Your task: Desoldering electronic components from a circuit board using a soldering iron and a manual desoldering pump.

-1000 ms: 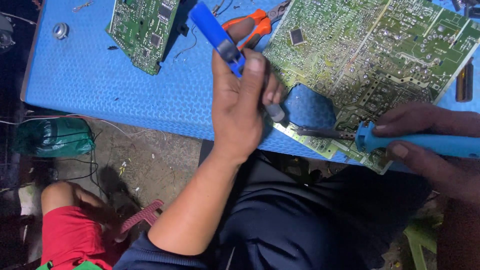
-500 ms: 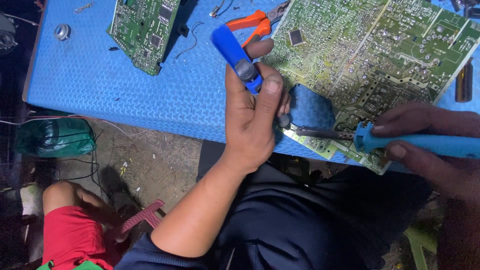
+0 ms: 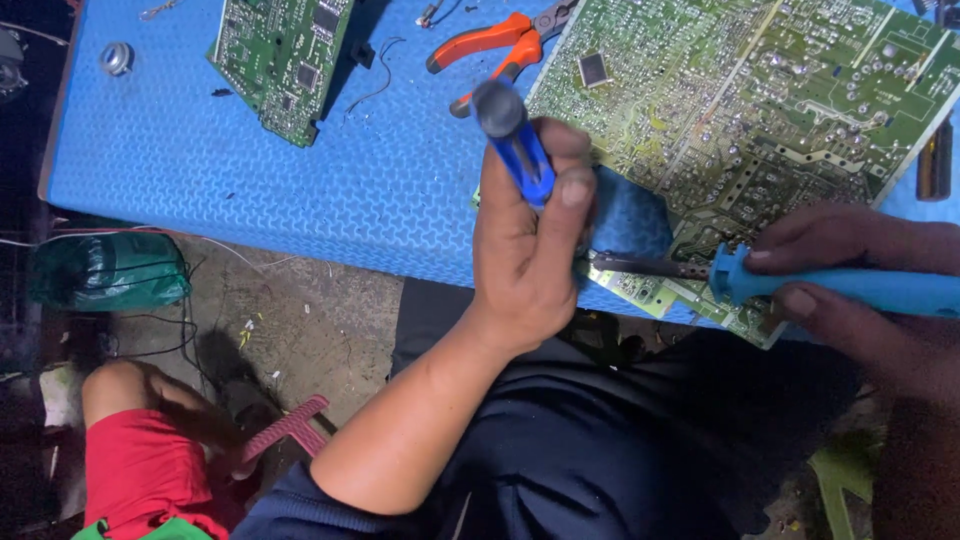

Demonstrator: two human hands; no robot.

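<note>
My left hand (image 3: 525, 250) grips a blue desoldering pump (image 3: 512, 140), held nearly upright with its grey plunger knob on top and its tip hidden behind my fingers at the near edge of a large green circuit board (image 3: 760, 110). My right hand (image 3: 860, 280) holds a blue-handled soldering iron (image 3: 800, 285) lying level, its dark metal tip pointing left and meeting the board's near edge right beside my left hand. The board rests on a blue textured mat (image 3: 330, 190).
A smaller green circuit board (image 3: 285, 55) lies at the mat's far left. Orange-handled pliers (image 3: 490, 45) sit beside the big board. A metal ring (image 3: 116, 58) is at the far left corner. Below are a green bag (image 3: 105, 270), a person in red (image 3: 150, 470) and a pink sandal (image 3: 285, 430).
My left hand has swung the pump from a slant to nearly upright and shifted slightly right, closer to the iron's tip. My right hand and the iron have stayed put.
</note>
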